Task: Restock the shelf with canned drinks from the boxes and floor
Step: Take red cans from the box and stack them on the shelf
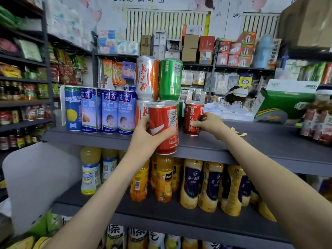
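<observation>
Two bare forearms (100, 203) reach up. Left hand (143, 133) grips red cola can (166, 126) at shelf (251, 141) edge, frame ctr; right hand (208, 123) holds smaller red can (193, 115) beside it. Shelf seems partly stocked.

One wide-angle camera on the person's head faces the top shelf (260, 141) from close up, roughly level with it, looking down over the lower shelves (152, 212).

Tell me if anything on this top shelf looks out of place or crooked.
Yellow scraps lie loose on the shelf right of the right hand, which holds a red can; they look like litter, not stock. The cola can gripped by the left hand tilts, its base in front of the shelf edge, not yet set down.
</observation>
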The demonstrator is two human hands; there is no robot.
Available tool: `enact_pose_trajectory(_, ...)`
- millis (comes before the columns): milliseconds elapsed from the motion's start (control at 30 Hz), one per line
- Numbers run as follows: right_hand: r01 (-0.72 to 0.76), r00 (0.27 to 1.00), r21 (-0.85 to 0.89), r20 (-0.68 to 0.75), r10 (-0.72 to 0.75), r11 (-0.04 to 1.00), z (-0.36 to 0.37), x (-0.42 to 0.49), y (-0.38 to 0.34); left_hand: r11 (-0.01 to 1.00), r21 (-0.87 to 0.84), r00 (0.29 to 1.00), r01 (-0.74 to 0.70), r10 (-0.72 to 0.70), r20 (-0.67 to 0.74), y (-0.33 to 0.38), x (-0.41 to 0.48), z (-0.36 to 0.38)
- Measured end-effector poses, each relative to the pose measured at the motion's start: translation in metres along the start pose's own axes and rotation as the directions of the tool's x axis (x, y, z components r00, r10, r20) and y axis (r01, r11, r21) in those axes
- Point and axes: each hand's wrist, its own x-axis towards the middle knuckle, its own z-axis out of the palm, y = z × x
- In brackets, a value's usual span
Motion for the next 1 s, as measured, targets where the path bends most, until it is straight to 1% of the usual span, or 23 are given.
enact_pose_trajectory(67,-0.005,1.0,-0.048,-0.019,0.004,0.999,0.001,-0.002,-0.001,1.0,0.026,1.0,-0.005,0.005,0.007,0.001,-0.002,0.003)
enact_pose_trajectory(100,-0.005,0.999,-0.07,-0.048,0.002,0.998,0.002,-0.005,-0.003,0.999,0.041,1.0,-0.007,0.007,0.007,0.002,-0.004,0.005)
enact_pose_trajectory(133,0.005,0.994,-0.104,-0.107,-0.016,0.995,0.002,-0.009,-0.005,0.998,0.055,1.0,-0.011,0.011,0.005,0.002,-0.005,0.008)
enact_pose_trajectory(167,0.032,0.981,-0.136,-0.186,-0.057,0.99,0.001,-0.017,-0.01,0.998,0.068,1.0,-0.014,0.014,0.003,0.003,-0.007,0.01)
enact_pose_trajectory(200,0.085,0.962,-0.131,-0.248,-0.116,0.988,0.0,-0.028,-0.016,0.996,0.083,1.0,-0.017,0.017,0.003,0.004,-0.008,0.013)
enact_pose_trajectory(233,0.158,0.951,-0.072,-0.257,-0.172,0.985,-0.002,-0.04,-0.022,0.995,0.099,1.0,-0.019,0.019,0.006,0.004,-0.009,0.017)
enact_pose_trajectory(267,0.233,0.956,0.036,-0.194,-0.222,0.972,-0.005,-0.053,-0.028,0.994,0.111,1.0,-0.025,0.023,0.013,0.005,-0.009,0.021)
enact_pose_trajectory(300,0.274,0.961,0.149,-0.083,-0.264,0.95,-0.007,-0.069,-0.033,0.992,0.12,0.999,-0.03,0.028,0.019,0.005,-0.009,0.025)
enact_pose_trajectory(333,0.276,0.955,0.237,0.042,-0.293,0.932,-0.008,-0.083,-0.035,0.991,0.131,0.999,-0.036,0.033,0.023,0.006,-0.008,0.031)
enact_pose_trajectory(367,0.256,0.941,0.274,0.149,-0.303,0.927,-0.009,-0.094,-0.035,0.988,0.147,0.999,-0.044,0.041,0.027,0.006,-0.007,0.036)
enact_pose_trajectory(400,0.233,0.93,0.276,0.215,-0.297,0.932,-0.009,-0.103,-0.035,0.985,0.165,0.998,-0.057,0.052,0.031,0.006,-0.005,0.042)
enact_pose_trajectory(433,0.221,0.928,0.258,0.241,-0.284,0.941,-0.008,-0.109,-0.034,0.98,0.188,0.997,-0.071,0.065,0.038,0.007,-0.003,0.048)
enact_pose_trajectory(467,0.216,0.934,0.242,0.231,-0.272,0.946,-0.008,-0.112,-0.034,0.973,0.211,0.995,-0.09,0.081,0.049,0.007,-0.002,0.053)
enact_pose_trajectory(533,0.208,0.955,0.246,0.16,-0.251,0.947,-0.012,-0.112,-0.036,0.959,0.25,0.99,-0.13,0.114,0.079,0.007,0.004,0.062)
enact_pose_trajectory(667,0.199,0.975,0.272,0.042,-0.218,0.942,-0.018,-0.108,-0.037,0.921,0.348,0.98,-0.174,0.126,0.156,0.01,0.013,0.072)
enact_pose_trajectory(700,0.195,0.978,0.271,0.019,-0.207,0.943,-0.017,-0.106,-0.036,0.891,0.401,0.974,-0.212,0.158,0.163,0.008,0.014,0.073)
enact_pose_trajectory(733,0.187,0.981,0.271,-0.001,-0.194,0.944,-0.016,-0.103,-0.035,0.83,0.488,0.962,-0.271,0.217,0.167,0.005,0.015,0.072)
enact_pose_trajectory(800,0.166,0.986,0.264,-0.048,-0.158,0.95,-0.012,-0.095,-0.033,0.651,0.662,0.92,-0.373,0.352,0.173,-0.004,0.015,0.066)
enact_pose_trajectory(833,0.152,0.988,0.259,-0.07,-0.139,0.954,-0.011,-0.091,-0.031,0.579,0.708,0.895,-0.404,0.411,0.175,-0.009,0.014,0.061)
enact_pose_trajectory(900,0.129,0.99,0.239,-0.094,-0.109,0.962,-0.008,-0.082,-0.027,0.48,0.749,0.847,-0.457,0.493,0.2,-0.018,0.016,0.052)
enact_pose_trajectory(1000,0.123,0.99,0.231,-0.098,-0.103,0.965,-0.005,-0.074,-0.023,0.344,0.796,0.786,-0.498,0.567,0.247,-0.031,0.03,0.039)
